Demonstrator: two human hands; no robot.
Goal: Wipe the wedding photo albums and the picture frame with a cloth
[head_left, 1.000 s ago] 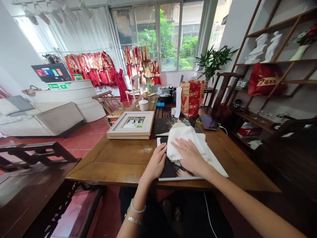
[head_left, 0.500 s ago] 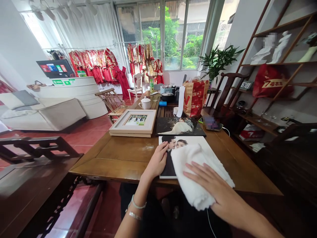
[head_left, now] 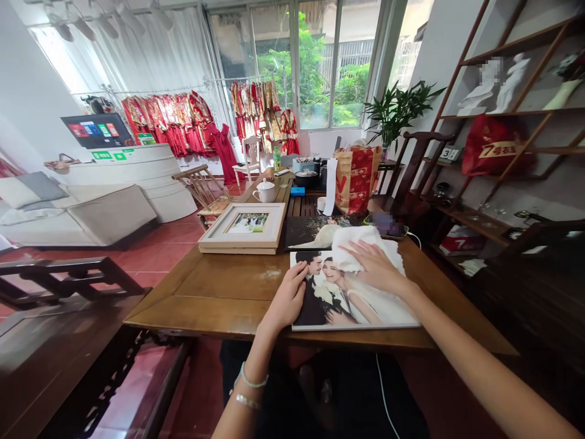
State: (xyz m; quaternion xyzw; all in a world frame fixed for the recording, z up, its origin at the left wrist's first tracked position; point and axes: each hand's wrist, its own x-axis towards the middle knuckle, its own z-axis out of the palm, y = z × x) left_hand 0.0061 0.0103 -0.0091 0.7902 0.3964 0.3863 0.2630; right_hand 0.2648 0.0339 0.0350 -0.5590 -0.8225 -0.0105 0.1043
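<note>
A wedding photo panel (head_left: 338,299) with a white edge lies flat near the table's front edge, showing a couple in a dark suit and a white dress. My left hand (head_left: 289,296) is closed on its left edge, fingers resting over the picture's border. On the panel's upper right part is a folded white towel (head_left: 388,247), which my right hand (head_left: 377,266) holds from above and presses down. The towel covers that corner and laps over a second, dark photo panel (head_left: 304,239) just behind.
On the wooden table (head_left: 219,286) are stacked picture frames (head_left: 219,227), a lidded white cup (head_left: 265,192), a red and brown paper bag (head_left: 358,180) and a phone (head_left: 387,225) on a cable. A dark bench (head_left: 59,311) stands left, shelves (head_left: 512,113) right.
My right hand and the towel have moved away from me, from the panel's near right part to its far right corner, uncovering the couple. My left hand stays at the left edge.
</note>
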